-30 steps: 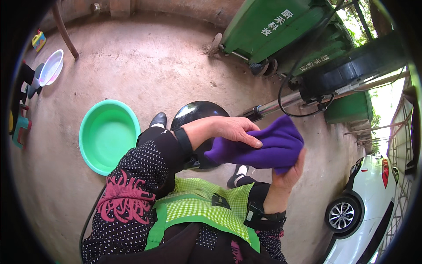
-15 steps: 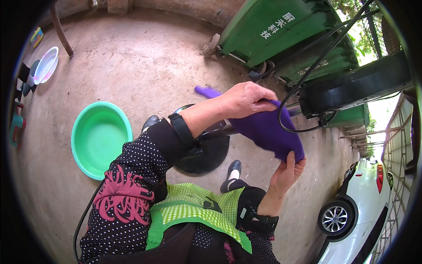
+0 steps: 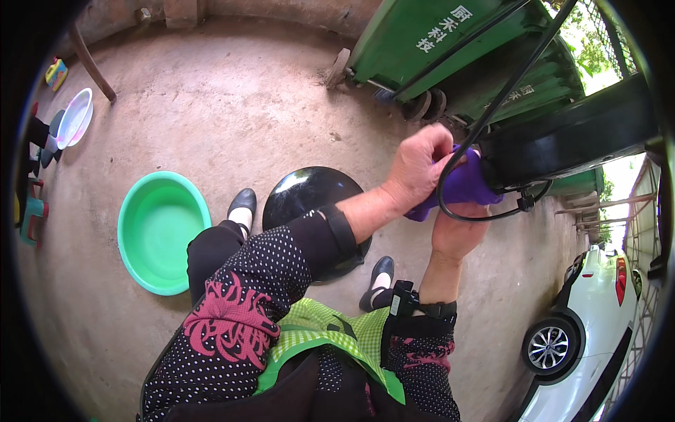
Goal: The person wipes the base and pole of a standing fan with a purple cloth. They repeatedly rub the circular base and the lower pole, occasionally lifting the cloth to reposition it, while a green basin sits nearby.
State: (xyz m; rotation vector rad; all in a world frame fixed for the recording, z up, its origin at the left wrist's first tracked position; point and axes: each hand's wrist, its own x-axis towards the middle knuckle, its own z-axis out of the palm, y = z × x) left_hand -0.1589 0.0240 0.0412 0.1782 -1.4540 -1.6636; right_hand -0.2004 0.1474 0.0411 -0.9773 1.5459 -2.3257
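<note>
A purple cloth [image 3: 476,181] is bunched beside the near end of a thick black column [image 3: 569,141]. The fingers of my left hand [image 3: 416,167] are closed on its upper left side. My right hand [image 3: 460,228] is at the cloth's lower edge with its fingers largely covered by the fabric; it seems to grip it from below. A black cable [image 3: 444,176] loops in front of the cloth and hides part of it. Whether the cloth goes around the column or only presses against it, I cannot tell.
A round black base [image 3: 309,190] stands on the floor between my feet. Left of it is a green basin [image 3: 163,235]. Green wheeled bins [image 3: 415,42] stand at the far right, a white car [image 3: 583,330] at the right. A white basin [image 3: 75,118] lies far left.
The cloth, stretched between my hands before, is now bunched up against the column. My left hand moved right and my right hand moved up, bringing them close together. More of the black base shows.
</note>
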